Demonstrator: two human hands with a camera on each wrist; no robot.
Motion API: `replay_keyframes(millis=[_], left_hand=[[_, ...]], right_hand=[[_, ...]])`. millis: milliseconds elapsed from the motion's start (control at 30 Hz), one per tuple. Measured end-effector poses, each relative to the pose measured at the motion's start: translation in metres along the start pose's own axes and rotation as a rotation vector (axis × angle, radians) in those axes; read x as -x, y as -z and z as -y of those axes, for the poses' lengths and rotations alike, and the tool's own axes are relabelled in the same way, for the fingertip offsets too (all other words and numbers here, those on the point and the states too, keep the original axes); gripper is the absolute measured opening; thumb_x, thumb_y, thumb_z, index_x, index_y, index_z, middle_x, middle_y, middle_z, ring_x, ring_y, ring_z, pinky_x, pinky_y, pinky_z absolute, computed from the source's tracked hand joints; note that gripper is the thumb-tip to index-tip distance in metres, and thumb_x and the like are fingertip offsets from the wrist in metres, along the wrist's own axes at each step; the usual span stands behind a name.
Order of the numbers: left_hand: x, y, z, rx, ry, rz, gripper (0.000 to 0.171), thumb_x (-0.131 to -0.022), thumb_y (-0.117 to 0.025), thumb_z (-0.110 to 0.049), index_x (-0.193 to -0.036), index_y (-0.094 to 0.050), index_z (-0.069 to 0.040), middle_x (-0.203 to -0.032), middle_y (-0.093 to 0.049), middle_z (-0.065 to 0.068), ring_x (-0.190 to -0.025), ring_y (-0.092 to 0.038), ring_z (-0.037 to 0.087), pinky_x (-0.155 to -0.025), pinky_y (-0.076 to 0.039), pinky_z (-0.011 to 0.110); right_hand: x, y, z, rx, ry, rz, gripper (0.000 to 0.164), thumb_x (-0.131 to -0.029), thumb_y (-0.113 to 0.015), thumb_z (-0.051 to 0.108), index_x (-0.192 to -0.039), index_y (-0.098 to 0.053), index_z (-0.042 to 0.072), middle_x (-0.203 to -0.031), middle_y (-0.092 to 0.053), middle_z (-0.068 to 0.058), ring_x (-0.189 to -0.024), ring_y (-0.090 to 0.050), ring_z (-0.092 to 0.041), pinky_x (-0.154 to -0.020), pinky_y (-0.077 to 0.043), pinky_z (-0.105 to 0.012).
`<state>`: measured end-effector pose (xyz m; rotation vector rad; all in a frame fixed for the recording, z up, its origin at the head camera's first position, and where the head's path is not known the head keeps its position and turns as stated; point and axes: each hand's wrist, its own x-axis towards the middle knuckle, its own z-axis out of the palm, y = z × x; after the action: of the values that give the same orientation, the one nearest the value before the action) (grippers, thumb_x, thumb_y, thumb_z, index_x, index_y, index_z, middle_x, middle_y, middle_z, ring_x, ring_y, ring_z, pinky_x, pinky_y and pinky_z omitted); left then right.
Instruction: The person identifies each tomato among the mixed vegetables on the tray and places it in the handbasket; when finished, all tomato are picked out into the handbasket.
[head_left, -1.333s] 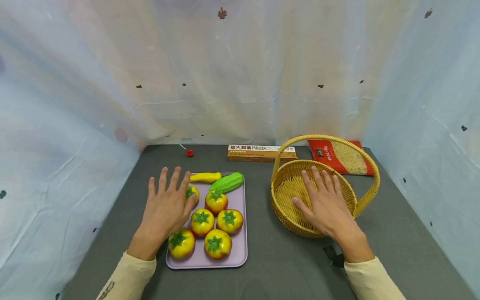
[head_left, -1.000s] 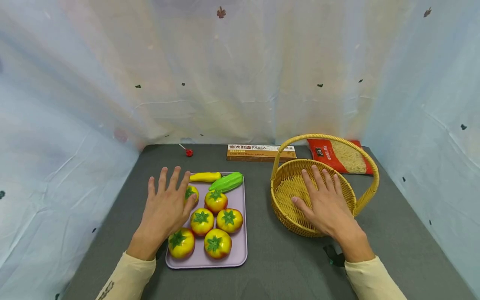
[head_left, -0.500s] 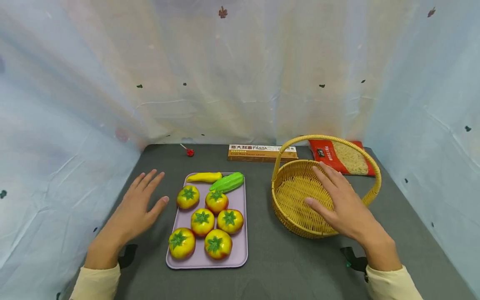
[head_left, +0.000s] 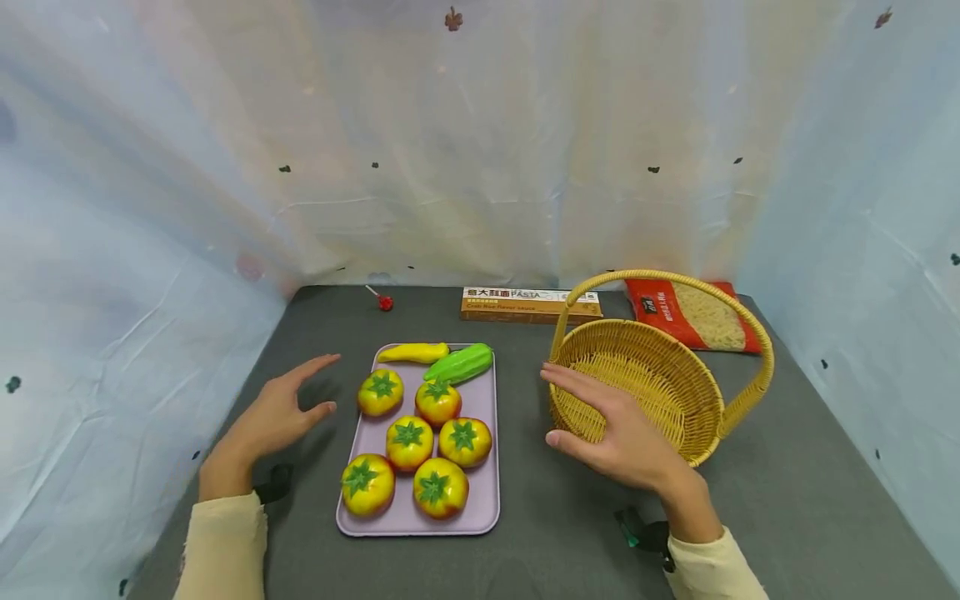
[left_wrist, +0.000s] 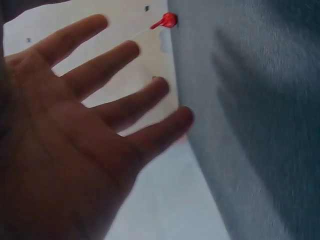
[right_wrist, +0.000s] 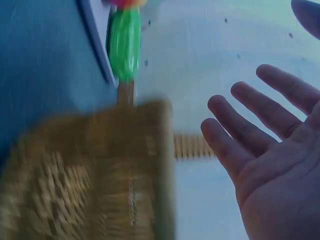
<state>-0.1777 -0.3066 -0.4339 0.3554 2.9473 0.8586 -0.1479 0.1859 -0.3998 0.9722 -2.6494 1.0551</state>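
My left hand (head_left: 273, 415) hovers left of a lilac tray (head_left: 483, 500), holding nothing; its fingers are spread in the left wrist view. Several yellow-red tomatoes (head_left: 442, 487) with green star-shaped tops lie on the tray. At its far end are a slim yellow vegetable (head_left: 412, 353) and a ridged green one (head_left: 461, 364). My right hand (head_left: 618, 433) is over the near left side of a wicker basket (head_left: 652, 375), thumb apart from the other fingers and nothing in its grasp. In the right wrist view the basket wall (right_wrist: 90, 165) shows blurred beside the fingers.
A pasta box (head_left: 525, 307) lies along the table's back edge, with a red lollipop (head_left: 385, 303) left of it. Behind the basket is a red bag of pasta (head_left: 697, 317). The basket's tall handle (head_left: 757, 367) arches above it. Pale curtains surround the dark table.
Both hands have left their flat, outspread pose. My left hand has moved left off the tray and turned sideways. My right hand first shifted right, then came left across the basket's near side.
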Motion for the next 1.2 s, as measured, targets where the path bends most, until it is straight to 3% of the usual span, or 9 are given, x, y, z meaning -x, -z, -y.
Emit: replay_keyframes(millis=[233,367,500,700,867,1200], left_hand=[[-0.029,-0.011,0.000,-0.039,0.072,0.154,0.077,-0.090,-0.074,-0.022,-0.156,-0.035,-0.022,-0.158,-0.037,0.021,-0.142,-0.035,0.048,-0.110,-0.028,0.072],[-0.040,-0.015,-0.002,-0.046,0.108,0.204,0.079,-0.087,-0.076,-0.021,-0.156,-0.036,-0.021,-0.158,-0.036,0.023,-0.142,-0.034,0.050,-0.111,-0.027,0.072],[-0.047,-0.019,-0.002,-0.053,0.105,0.227,0.081,-0.086,-0.077,-0.021,-0.156,-0.037,-0.017,-0.159,-0.031,0.027,-0.143,-0.030,0.053,-0.111,-0.026,0.073],[-0.054,-0.022,-0.003,-0.059,0.154,0.266,0.084,-0.084,-0.078,-0.022,-0.157,-0.036,-0.018,-0.163,-0.022,0.026,-0.146,-0.015,0.058,-0.111,-0.019,0.077],[-0.055,-0.021,-0.005,-0.044,0.187,0.305,0.087,-0.082,-0.078,-0.019,-0.158,-0.034,-0.022,-0.165,-0.018,0.023,-0.147,-0.008,0.059,-0.109,-0.015,0.080],[-0.054,-0.018,-0.005,-0.020,0.211,0.351,0.093,-0.080,-0.080,-0.027,-0.159,-0.031,-0.029,-0.168,-0.012,0.019,-0.149,-0.001,0.055,-0.106,-0.011,0.084]], right_hand=[[-0.023,-0.037,0.010,-0.134,0.056,0.117,0.068,-0.089,-0.073,0.047,-0.150,-0.043,0.038,-0.153,-0.047,0.010,-0.142,-0.045,-0.013,-0.113,-0.041,-0.051],[-0.033,-0.060,0.010,-0.181,0.080,0.178,0.066,-0.090,-0.071,0.048,-0.149,-0.044,0.038,-0.152,-0.049,0.011,-0.142,-0.045,-0.012,-0.114,-0.041,-0.049],[-0.038,-0.080,0.008,-0.234,0.068,0.228,0.066,-0.089,-0.073,0.049,-0.149,-0.047,0.035,-0.151,-0.050,0.014,-0.141,-0.045,-0.007,-0.115,-0.040,-0.045],[-0.042,-0.095,0.004,-0.260,0.044,0.235,0.064,-0.090,-0.074,0.042,-0.148,-0.050,0.027,-0.150,-0.051,0.012,-0.137,-0.048,-0.006,-0.111,-0.045,-0.041],[-0.041,-0.103,-0.003,-0.284,0.034,0.214,0.061,-0.089,-0.077,0.031,-0.145,-0.054,0.023,-0.142,-0.058,0.007,-0.123,-0.058,-0.010,-0.102,-0.052,-0.042],[-0.040,-0.112,-0.011,-0.259,0.007,0.200,0.058,-0.086,-0.080,0.029,-0.140,-0.058,0.029,-0.136,-0.060,0.018,-0.124,-0.057,-0.005,-0.106,-0.048,-0.035]])
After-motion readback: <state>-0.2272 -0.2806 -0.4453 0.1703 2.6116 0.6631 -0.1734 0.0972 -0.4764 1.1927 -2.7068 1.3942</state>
